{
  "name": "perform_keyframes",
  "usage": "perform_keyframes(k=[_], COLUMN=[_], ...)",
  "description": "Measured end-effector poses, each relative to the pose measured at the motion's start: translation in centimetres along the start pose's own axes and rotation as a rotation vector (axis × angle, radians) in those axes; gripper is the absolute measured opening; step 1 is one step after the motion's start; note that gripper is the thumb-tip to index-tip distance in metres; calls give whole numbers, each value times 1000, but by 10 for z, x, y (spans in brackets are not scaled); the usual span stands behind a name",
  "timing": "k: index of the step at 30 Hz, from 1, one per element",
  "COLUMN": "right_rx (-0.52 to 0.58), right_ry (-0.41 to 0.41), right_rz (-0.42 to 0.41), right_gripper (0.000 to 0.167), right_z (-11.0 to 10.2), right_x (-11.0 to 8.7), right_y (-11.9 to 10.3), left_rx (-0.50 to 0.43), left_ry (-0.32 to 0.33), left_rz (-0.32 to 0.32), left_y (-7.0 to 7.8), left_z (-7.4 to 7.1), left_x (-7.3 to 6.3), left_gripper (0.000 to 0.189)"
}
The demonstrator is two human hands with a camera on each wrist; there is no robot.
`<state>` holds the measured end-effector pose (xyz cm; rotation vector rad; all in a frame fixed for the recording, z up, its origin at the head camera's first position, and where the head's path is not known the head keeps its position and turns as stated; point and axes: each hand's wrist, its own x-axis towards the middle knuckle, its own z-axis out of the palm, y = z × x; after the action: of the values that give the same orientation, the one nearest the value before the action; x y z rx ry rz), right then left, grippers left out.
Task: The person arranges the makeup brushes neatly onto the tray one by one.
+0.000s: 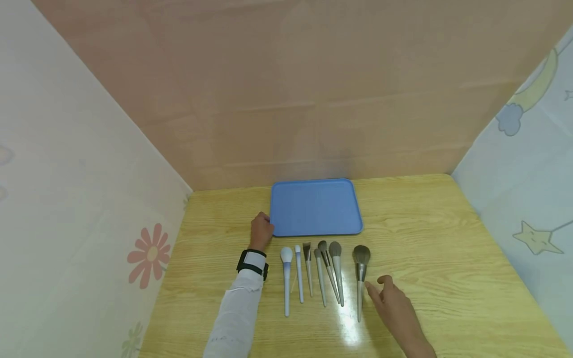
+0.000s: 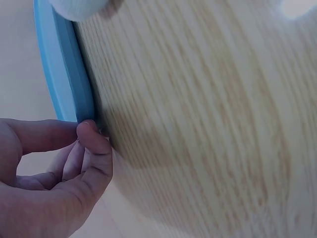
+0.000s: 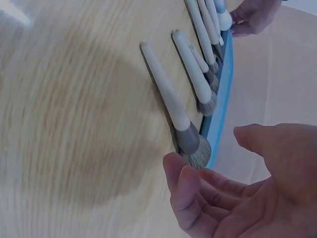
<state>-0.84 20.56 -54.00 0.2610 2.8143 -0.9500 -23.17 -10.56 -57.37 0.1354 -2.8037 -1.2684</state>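
Note:
At the near left corner of a blue tray, my left hand pinches the rim between thumb and fingers, as the left wrist view shows up close. My right hand holds nothing; its thumb and fingers are apart and loosely bent. Its fingertips are close beside a large makeup brush with dark bristles. In the right wrist view those fingers overlap the bristle end of that large brush. Left of it, several more makeup brushes lie side by side, among them a white-headed one and a grey-headed one.
The brushes lie on a wood-grain table, bristle ends toward the tray. A plain brown backdrop stands behind the table. Patterned white panels stand at the left and right sides.

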Motion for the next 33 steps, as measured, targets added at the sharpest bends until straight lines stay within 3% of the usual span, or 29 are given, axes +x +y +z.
perform_keyframes(k=[6, 13, 29, 33], right_rx=[5, 101, 69, 103], right_ry=[-16, -67, 6, -11], right_rz=[20, 74, 78, 114], right_gripper=[59, 58, 47, 47], right_z=[8, 20, 35, 37], right_x=[4, 11, 19, 17], right_y=[-2, -3, -4, -4], left_rx=[-29, -28, 2, 5], left_ry=[-7, 2, 22, 15], left_rz=[-40, -52, -68, -72], left_y=[3, 1, -4, -7], left_z=[-1, 1, 4, 4], left_x=[1, 5, 5, 3], left_gripper=[20, 21, 19, 18])
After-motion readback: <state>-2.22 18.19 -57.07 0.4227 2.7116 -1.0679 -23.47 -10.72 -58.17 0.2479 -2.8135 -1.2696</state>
